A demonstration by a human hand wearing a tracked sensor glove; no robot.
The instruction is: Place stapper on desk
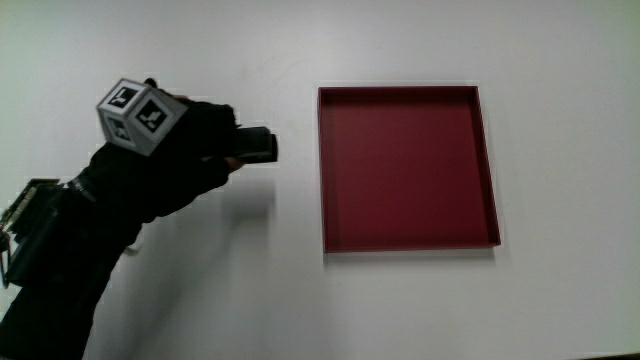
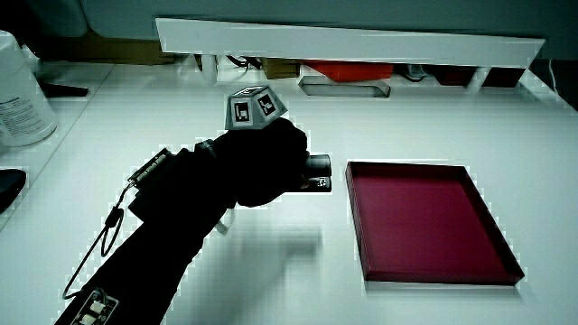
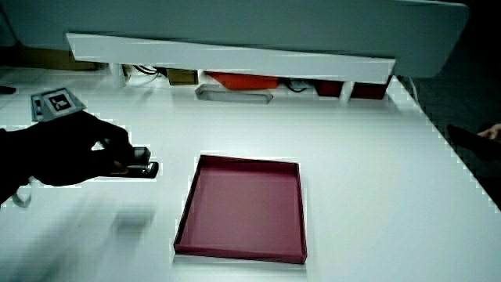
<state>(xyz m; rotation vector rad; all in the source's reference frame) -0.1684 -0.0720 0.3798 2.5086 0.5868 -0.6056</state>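
Note:
The hand [image 1: 190, 150] in its black glove, with a patterned cube [image 1: 140, 115] on its back, is shut on a dark stapler [image 1: 254, 146]. Only one end of the stapler sticks out of the fingers, pointing toward the red tray [image 1: 408, 240]. The stapler hangs above the white desk [image 1: 250, 290], and its shadow lies on the desk under it. In both side views the hand [image 2: 271, 162] [image 3: 86, 149] holds the stapler [image 2: 316, 171] [image 3: 142, 167] beside the tray, apart from it.
The shallow red tray [image 2: 433, 271] [image 3: 235, 247] lies on the desk with nothing in it. A low white partition [image 2: 352, 41] runs along the desk's far edge. A white container [image 2: 20, 90] stands at the desk's edge.

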